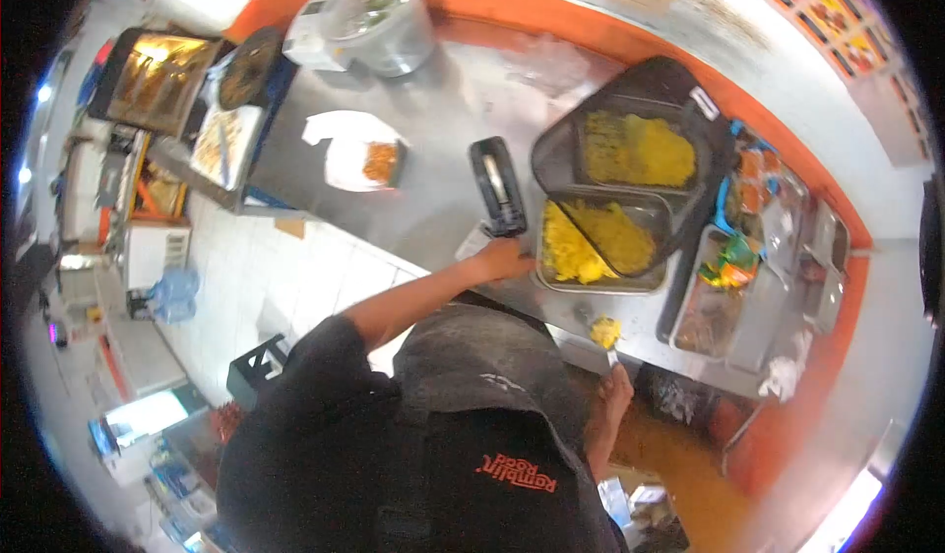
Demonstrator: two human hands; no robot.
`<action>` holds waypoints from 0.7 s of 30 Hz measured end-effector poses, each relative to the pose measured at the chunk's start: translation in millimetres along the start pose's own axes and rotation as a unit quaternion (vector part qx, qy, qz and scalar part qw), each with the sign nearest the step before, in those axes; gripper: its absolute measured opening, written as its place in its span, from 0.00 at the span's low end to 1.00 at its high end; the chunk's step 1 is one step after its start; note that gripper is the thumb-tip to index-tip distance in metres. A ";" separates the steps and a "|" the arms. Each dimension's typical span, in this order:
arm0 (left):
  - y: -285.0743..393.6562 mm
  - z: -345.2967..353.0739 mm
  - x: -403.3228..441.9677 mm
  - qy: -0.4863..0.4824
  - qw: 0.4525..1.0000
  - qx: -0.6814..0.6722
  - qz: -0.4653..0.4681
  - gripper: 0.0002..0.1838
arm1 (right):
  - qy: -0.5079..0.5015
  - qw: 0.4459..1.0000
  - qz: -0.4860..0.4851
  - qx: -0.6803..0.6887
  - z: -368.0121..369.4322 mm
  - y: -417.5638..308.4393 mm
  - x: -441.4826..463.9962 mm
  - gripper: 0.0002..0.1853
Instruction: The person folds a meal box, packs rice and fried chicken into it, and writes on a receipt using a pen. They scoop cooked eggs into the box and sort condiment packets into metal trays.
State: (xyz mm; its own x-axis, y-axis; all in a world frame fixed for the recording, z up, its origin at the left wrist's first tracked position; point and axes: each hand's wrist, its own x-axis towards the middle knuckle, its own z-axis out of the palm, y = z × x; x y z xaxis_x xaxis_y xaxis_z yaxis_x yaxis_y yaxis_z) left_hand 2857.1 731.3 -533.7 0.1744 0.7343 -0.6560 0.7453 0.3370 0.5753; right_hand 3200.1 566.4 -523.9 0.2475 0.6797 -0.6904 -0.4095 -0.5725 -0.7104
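Note:
My right hand (615,394) grips a spoon (612,358) loaded with a lump of yellow food (605,333), out past the counter's front edge. At the near end of a narrow black container (498,187), my left hand (502,259) has its fingers curled against it; the exact grip is small and partly hidden. Something pale lies inside that container. To the right stands a metal pan (661,279) of chunky yellow food (569,248). A dark, see-through lid (602,204) lies tilted over part of it and over a second batch of yellow food (640,148) behind.
On the metal counter (433,91) sit a white wrapper with orange food (380,160) and a clear bucket (386,36) with greens. Trays with packets (711,302) stand at the right. An orange-edged wall runs behind. A dark crate (258,366) is on the floor.

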 end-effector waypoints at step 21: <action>-0.1 82.8 46.0 0.281 0.915 -0.250 0.147 0.34 | -0.063 0.998 0.010 0.024 3.0 -4.0 30.5 0.10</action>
State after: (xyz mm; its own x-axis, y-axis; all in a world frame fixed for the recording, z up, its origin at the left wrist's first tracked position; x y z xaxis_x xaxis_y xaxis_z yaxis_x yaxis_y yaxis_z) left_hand 2918.4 716.2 -604.4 -0.1443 0.9760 -0.1633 0.3070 0.2011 0.9302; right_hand 3206.7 590.8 -541.7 0.1276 0.7230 -0.6790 -0.4555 -0.5654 -0.6876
